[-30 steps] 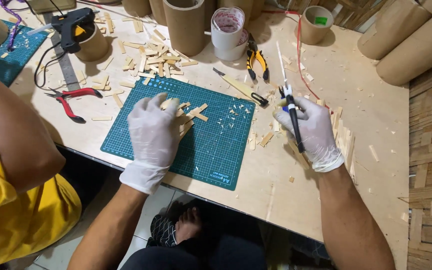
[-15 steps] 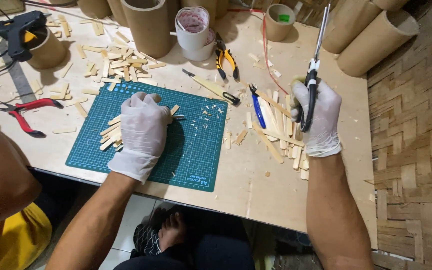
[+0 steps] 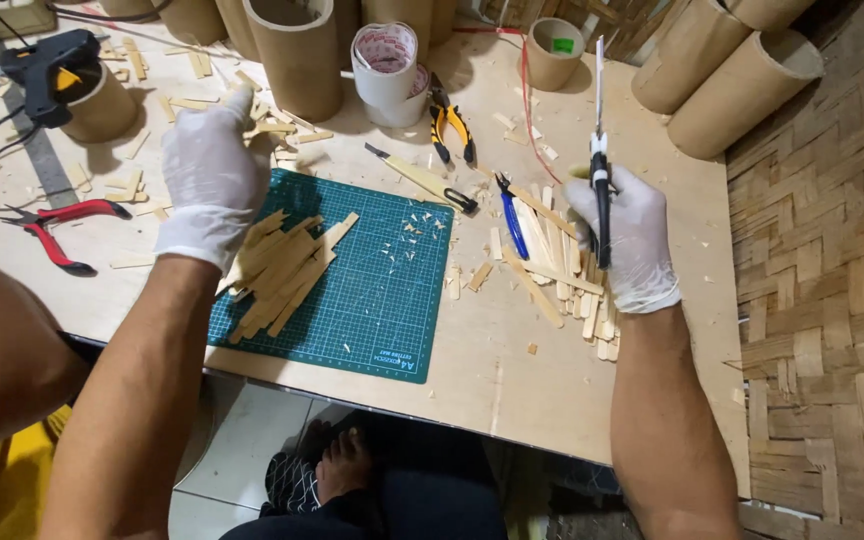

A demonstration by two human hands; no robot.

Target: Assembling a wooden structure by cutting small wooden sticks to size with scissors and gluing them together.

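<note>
Your gloved right hand (image 3: 624, 235) is closed around a black-handled blade tool (image 3: 600, 150) pointing up above loose bamboo strips (image 3: 552, 262), while your gloved left hand (image 3: 210, 175) reaches, fingers loose and holding nothing, over the green cutting mat (image 3: 382, 290).

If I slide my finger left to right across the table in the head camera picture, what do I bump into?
Red pliers → left hand → green cutting mat → blue pliers → right hand holding a craft knife.
</note>
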